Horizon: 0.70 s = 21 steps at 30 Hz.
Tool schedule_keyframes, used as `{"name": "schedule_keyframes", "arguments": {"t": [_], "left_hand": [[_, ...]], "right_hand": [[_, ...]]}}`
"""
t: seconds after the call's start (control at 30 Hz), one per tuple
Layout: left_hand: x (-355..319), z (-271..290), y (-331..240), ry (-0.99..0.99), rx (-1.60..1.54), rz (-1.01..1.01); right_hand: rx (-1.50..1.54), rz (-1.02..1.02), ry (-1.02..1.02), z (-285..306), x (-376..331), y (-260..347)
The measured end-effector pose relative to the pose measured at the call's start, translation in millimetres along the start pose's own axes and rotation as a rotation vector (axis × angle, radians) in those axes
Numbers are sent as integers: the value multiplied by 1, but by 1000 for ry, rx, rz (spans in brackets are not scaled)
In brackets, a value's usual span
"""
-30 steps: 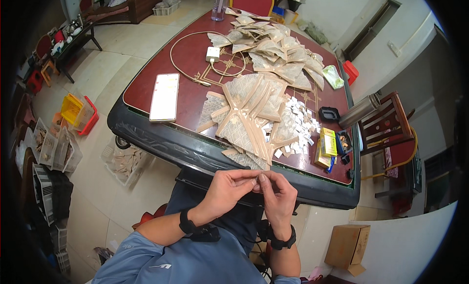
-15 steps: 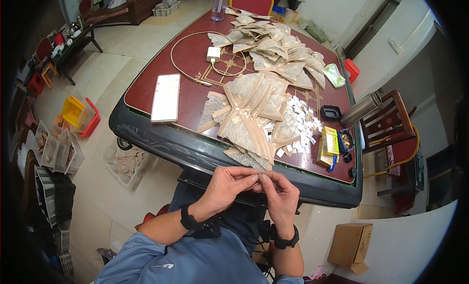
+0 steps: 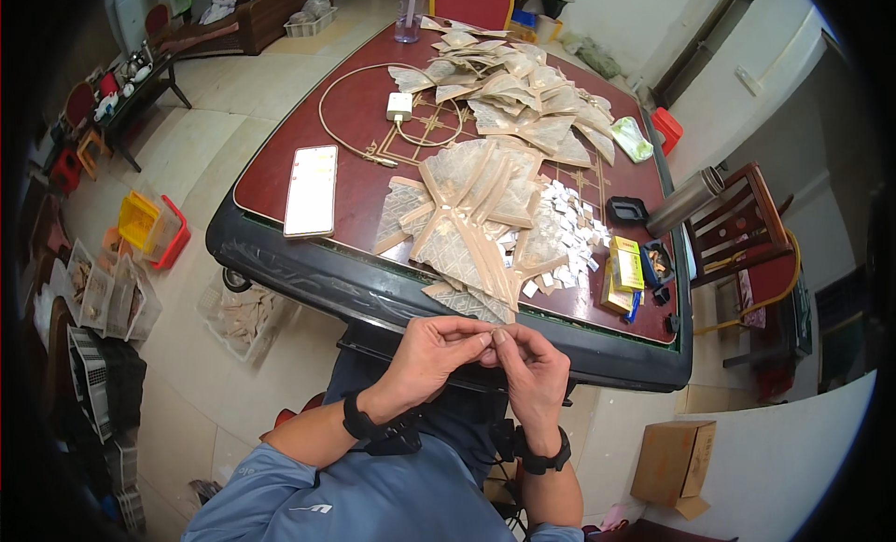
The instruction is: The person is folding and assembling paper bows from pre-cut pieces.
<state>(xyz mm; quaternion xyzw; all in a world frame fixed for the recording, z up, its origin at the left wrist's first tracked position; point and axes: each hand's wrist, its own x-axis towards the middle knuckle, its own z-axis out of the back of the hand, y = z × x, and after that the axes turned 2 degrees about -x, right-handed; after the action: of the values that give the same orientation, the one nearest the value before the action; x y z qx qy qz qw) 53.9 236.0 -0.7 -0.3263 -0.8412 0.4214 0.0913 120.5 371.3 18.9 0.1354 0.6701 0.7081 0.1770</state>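
Observation:
Just off the table's near edge, my left hand point(image 3: 437, 354) and my right hand point(image 3: 534, 363) meet fingertip to fingertip. Both are closed in a pinch. Whatever sits between the fingertips is too small or hidden to make out. Right above them on the table lies a stack of beige patterned lace fabric pieces point(image 3: 462, 253) with smooth tan bands, its lower tip close to my fingers. Small white square labels point(image 3: 569, 227) are scattered beside and partly under this stack. A larger heap of similar lace pieces point(image 3: 532, 99) covers the far part of the table.
The dark-red table point(image 3: 271, 187) carries a phone point(image 3: 311, 192), a white charger point(image 3: 399, 105) with cable, a bottle point(image 3: 411, 15), yellow boxes point(image 3: 623, 273), a black tray point(image 3: 627, 210) and a metal cylinder point(image 3: 686, 201). A bin of fabric point(image 3: 245, 313) and a cardboard box point(image 3: 674, 463) are on the floor.
The whole view has shifted slightly. My hands stay pinched together in nearly the same place, and the things on the table have not visibly moved.

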Motion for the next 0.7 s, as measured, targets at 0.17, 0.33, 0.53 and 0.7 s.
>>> {"name": "schedule_keyframes", "arguments": {"t": [0.17, 0.33, 0.53, 0.7], "left_hand": [[2, 1, -8, -13, 126, 21], [0, -4, -13, -34, 205, 16], [0, -2, -11, -40, 137, 12], [-5, -2, -17, 5, 222, 67]], "right_hand": [[-11, 9, 27, 1, -4, 6], [-94, 57, 8, -3, -8, 7], [-127, 71, -5, -2, -10, 7], [-3, -16, 34, 3, -11, 7]]}}
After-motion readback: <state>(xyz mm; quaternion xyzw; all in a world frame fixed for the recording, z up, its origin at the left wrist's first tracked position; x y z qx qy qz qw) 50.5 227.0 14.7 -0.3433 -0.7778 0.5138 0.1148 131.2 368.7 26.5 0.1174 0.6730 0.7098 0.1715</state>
